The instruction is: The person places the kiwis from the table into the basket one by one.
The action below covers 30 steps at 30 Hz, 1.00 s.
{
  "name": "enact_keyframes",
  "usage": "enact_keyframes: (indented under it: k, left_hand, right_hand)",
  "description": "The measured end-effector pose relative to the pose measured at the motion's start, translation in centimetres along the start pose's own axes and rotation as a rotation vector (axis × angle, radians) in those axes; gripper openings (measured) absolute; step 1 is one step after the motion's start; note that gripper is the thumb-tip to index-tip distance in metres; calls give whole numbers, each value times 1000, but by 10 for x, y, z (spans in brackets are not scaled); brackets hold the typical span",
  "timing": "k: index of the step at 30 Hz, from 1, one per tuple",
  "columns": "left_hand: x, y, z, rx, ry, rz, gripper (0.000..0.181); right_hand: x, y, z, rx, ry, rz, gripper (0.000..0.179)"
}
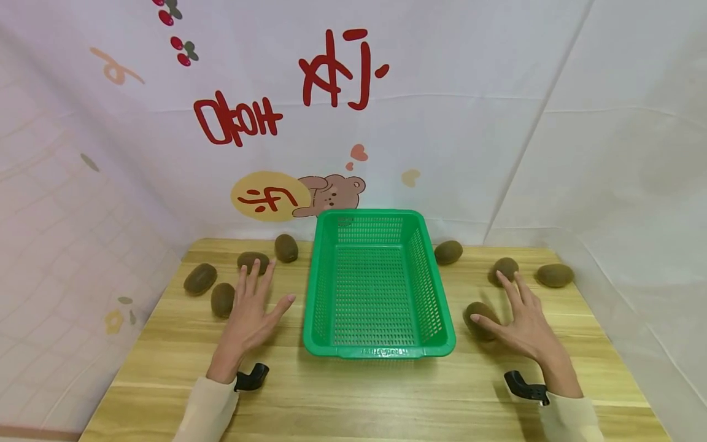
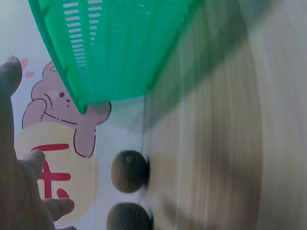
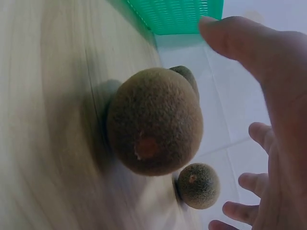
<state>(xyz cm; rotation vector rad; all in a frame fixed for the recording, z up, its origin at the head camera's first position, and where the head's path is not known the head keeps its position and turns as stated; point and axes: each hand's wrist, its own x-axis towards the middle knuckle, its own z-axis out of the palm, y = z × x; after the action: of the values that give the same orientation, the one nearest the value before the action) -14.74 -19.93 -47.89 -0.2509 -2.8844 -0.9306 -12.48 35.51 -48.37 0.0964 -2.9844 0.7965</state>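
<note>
Four left kiwis: back kiwi [image 1: 286, 247] near the worktop's [image 1: 353, 399] back edge; fingertip kiwi [image 1: 245, 259] just beside it; corner kiwi [image 1: 200, 279] by the back left corner; palm-side kiwi [image 1: 222, 301] towards the left edge.
Four right kiwis: basket-side kiwi [image 1: 448, 252] near the back edge; middle kiwi [image 1: 506, 266] inward from the back right corner; edge kiwi [image 1: 555, 275] at that corner; thumb-side kiwi [image 1: 482, 309] farther from the back edge.
Green basket [image 1: 379, 352]: upright between both groups, reaching the back edge.
Left hand [image 1: 248, 322]: fingers spread, just beside palm-side kiwi; contact unclear.
Right hand [image 1: 527, 325]: fingers loosely spread, thumb apart from thumb-side kiwi.
Hands: well apart.
Backdrop [image 1: 442, 141]: white, printed bear [image 1: 336, 195].
</note>
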Motion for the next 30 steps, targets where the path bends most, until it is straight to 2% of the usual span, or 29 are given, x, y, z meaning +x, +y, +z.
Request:
enact_keyframes:
  k: [7, 14, 21, 30]
  left_hand:
    - [5, 10, 8, -138, -19, 23, 80]
    - [10, 18, 16, -319, -52, 48, 76]
    - [11, 29, 19, -515, -115, -9, 74]
    - [9, 38, 22, -667, -139, -39, 70]
  right_hand:
    - [0, -4, 5, 37, -64, 4, 104]
    - [0, -6, 4, 52, -121, -7, 98]
    - [4, -9, 0, 65, -194, -18, 88]
    - [5, -9, -3, 92, -247, 9, 86]
